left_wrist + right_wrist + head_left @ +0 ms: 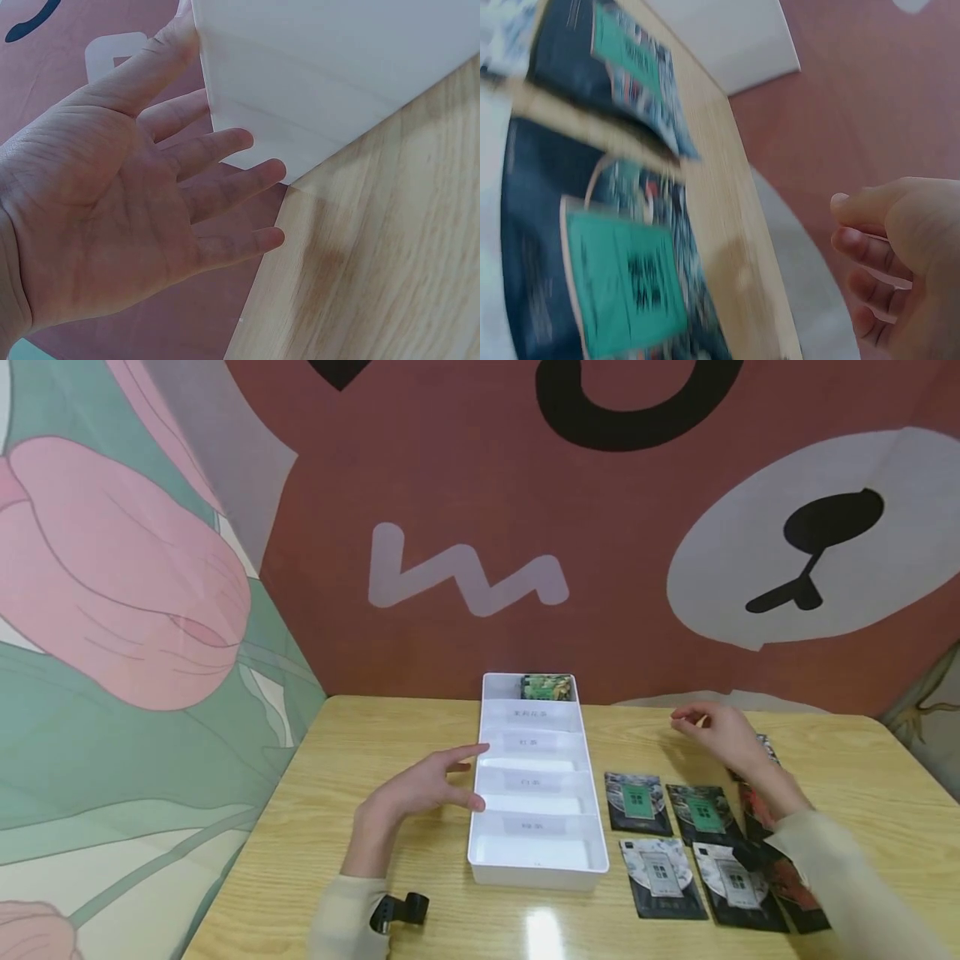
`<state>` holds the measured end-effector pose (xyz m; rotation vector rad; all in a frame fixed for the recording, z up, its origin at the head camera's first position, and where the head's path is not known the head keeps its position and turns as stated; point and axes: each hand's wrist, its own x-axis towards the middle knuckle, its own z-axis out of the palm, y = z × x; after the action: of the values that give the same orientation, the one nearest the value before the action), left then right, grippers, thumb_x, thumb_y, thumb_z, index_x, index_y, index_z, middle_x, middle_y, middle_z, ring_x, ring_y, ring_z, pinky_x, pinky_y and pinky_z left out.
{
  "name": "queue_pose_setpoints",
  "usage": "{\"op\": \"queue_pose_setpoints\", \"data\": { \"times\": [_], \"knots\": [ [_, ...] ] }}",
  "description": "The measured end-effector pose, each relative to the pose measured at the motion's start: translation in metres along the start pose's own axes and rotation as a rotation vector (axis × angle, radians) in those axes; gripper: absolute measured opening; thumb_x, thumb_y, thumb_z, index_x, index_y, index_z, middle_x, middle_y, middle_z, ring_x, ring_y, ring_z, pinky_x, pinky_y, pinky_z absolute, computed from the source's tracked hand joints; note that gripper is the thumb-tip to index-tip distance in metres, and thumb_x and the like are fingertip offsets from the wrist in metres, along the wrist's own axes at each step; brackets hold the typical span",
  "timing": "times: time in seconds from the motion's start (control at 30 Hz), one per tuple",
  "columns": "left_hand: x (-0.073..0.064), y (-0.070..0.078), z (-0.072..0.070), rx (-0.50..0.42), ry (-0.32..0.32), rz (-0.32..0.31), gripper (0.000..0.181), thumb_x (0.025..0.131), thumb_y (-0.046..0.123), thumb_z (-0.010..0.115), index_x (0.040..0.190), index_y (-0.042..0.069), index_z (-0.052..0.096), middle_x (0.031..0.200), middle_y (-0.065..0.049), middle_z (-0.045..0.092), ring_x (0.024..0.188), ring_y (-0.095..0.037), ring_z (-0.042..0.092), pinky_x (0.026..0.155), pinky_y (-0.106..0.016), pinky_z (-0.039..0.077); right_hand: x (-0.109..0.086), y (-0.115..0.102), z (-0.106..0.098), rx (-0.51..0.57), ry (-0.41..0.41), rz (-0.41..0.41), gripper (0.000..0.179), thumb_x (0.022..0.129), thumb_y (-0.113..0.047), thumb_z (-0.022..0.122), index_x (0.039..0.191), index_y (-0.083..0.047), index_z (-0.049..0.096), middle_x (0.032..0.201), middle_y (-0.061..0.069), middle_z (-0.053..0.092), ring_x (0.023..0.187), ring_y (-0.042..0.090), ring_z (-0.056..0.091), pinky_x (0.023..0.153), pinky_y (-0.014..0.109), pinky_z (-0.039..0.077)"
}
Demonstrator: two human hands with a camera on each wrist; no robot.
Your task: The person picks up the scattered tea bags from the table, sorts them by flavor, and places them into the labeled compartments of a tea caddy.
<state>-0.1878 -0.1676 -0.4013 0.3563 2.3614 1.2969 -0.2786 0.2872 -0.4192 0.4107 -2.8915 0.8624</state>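
A long white divided box (537, 878) stands upright with printed labels on its dividers. In its farthest compartment lies a green-and-yellow packet (547, 687). My left hand (420, 789) is at the box's left side, fingers spread, thumb and index fingertips right at the rim. In the left wrist view its palm shows, with nothing in it. My right hand (720, 735) hovers over the table right of the box, fingers loosely curled and nothing between them. Nearest to it are dark tea packets with green labels (637, 803), lying flat; the right wrist view shows two of them.
Two packets with white labels (663, 878) lie in front of the green-labelled ones. Red-patterned packets (798, 885) lie partly hidden beneath the right forearm, with another packet (767, 748) behind the right wrist. A printed cloth wall (420, 643) rises at the table's back edge.
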Motion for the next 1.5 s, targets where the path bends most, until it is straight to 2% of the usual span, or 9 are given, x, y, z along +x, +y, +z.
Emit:
{"op": "queue_pose_setpoints", "data": {
  "times": [0.2, 0.43, 0.7, 0.83, 1.07, 1.2, 1.27, 1.37, 1.5],
  "knots": [
    [-0.001, 0.000, 0.000, 0.013, 0.004, -0.008, 0.088, 0.076, 0.036, 0.086, 0.152, 0.030, 0.041, 0.157, 0.001, 0.040, 0.143, -0.031, 0.040, 0.110, -0.050, 0.041, -0.010, 0.018, -0.007, -0.029, 0.006, 0.024, 0.037, 0.101, -0.034, 0.059, 0.115, -0.001, 0.068, 0.105, 0.018, 0.069, 0.069, 0.018, 0.050, 0.054, 0.029, 0.041],
    [-0.001, -0.002, 0.001, 0.000, -0.001, 0.007, 0.088, 0.078, 0.035, 0.085, 0.153, 0.029, 0.040, 0.157, 0.000, 0.040, 0.143, -0.029, 0.040, 0.106, -0.047, 0.045, -0.017, 0.035, -0.018, -0.053, -0.015, 0.040, 0.040, 0.101, -0.033, 0.059, 0.119, 0.001, 0.067, 0.104, 0.020, 0.068, 0.075, 0.019, 0.057, 0.058, 0.030, 0.045],
    [0.000, -0.001, 0.000, -0.012, -0.001, 0.002, 0.089, 0.077, 0.034, 0.085, 0.153, 0.028, 0.040, 0.158, -0.001, 0.039, 0.144, -0.031, 0.039, 0.107, -0.048, 0.044, -0.027, 0.058, -0.027, -0.090, -0.010, 0.062, 0.042, 0.100, -0.033, 0.059, 0.118, 0.004, 0.065, 0.106, 0.027, 0.066, 0.084, 0.032, 0.063, 0.060, 0.033, 0.047],
    [0.000, -0.002, 0.001, -0.005, 0.002, 0.004, 0.089, 0.077, 0.034, 0.086, 0.153, 0.028, 0.040, 0.158, -0.002, 0.039, 0.144, -0.031, 0.039, 0.107, -0.048, 0.044, -0.032, 0.069, -0.032, -0.099, -0.022, 0.110, 0.046, 0.100, -0.036, 0.058, 0.119, 0.005, 0.063, 0.105, 0.027, 0.065, 0.084, 0.032, 0.061, 0.059, 0.032, 0.045],
    [0.001, -0.003, 0.000, 0.002, 0.005, 0.005, 0.087, 0.078, 0.035, 0.085, 0.153, 0.028, 0.041, 0.157, -0.001, 0.040, 0.144, -0.032, 0.039, 0.109, -0.050, 0.042, -0.036, 0.085, -0.039, -0.101, -0.090, 0.167, 0.064, 0.101, -0.041, 0.056, 0.134, 0.013, 0.048, 0.107, 0.032, 0.058, 0.073, 0.025, 0.054, 0.055, 0.032, 0.039],
    [0.001, -0.003, 0.000, 0.002, 0.002, 0.013, 0.087, 0.078, 0.033, 0.085, 0.153, 0.027, 0.040, 0.157, -0.001, 0.039, 0.144, -0.032, 0.039, 0.107, -0.049, 0.044, -0.039, 0.090, -0.042, -0.093, -0.132, 0.201, 0.076, 0.100, -0.044, 0.056, 0.137, 0.020, 0.039, 0.108, 0.037, 0.055, 0.067, 0.022, 0.051, 0.053, 0.033, 0.039],
    [0.001, -0.003, 0.000, 0.005, 0.002, 0.013, 0.087, 0.078, 0.033, 0.085, 0.153, 0.028, 0.040, 0.157, 0.000, 0.039, 0.144, -0.032, 0.039, 0.107, -0.048, 0.044, -0.039, 0.092, -0.043, -0.093, -0.157, 0.221, 0.081, 0.099, -0.048, 0.055, 0.138, 0.022, 0.037, 0.110, 0.040, 0.055, 0.069, 0.025, 0.053, 0.054, 0.034, 0.041],
    [0.000, -0.003, -0.001, 0.008, 0.001, 0.010, 0.088, 0.078, 0.034, 0.085, 0.153, 0.028, 0.040, 0.157, 0.000, 0.039, 0.144, -0.031, 0.039, 0.107, -0.048, 0.044, -0.040, 0.097, -0.044, -0.109, -0.202, 0.236, 0.087, 0.099, -0.052, 0.054, 0.138, 0.024, 0.035, 0.116, 0.046, 0.052, 0.081, 0.041, 0.060, 0.061, 0.041, 0.049],
    [0.000, -0.003, 0.000, 0.019, -0.003, 0.011, 0.087, 0.078, 0.036, 0.085, 0.153, 0.029, 0.040, 0.158, 0.002, 0.039, 0.144, -0.030, 0.039, 0.107, -0.048, 0.044, -0.041, 0.105, -0.044, -0.138, -0.244, 0.243, 0.092, 0.097, -0.055, 0.056, 0.138, 0.024, 0.033, 0.123, 0.050, 0.046, 0.104, 0.058, 0.054, 0.072, 0.055, 0.052]
  ]
}}
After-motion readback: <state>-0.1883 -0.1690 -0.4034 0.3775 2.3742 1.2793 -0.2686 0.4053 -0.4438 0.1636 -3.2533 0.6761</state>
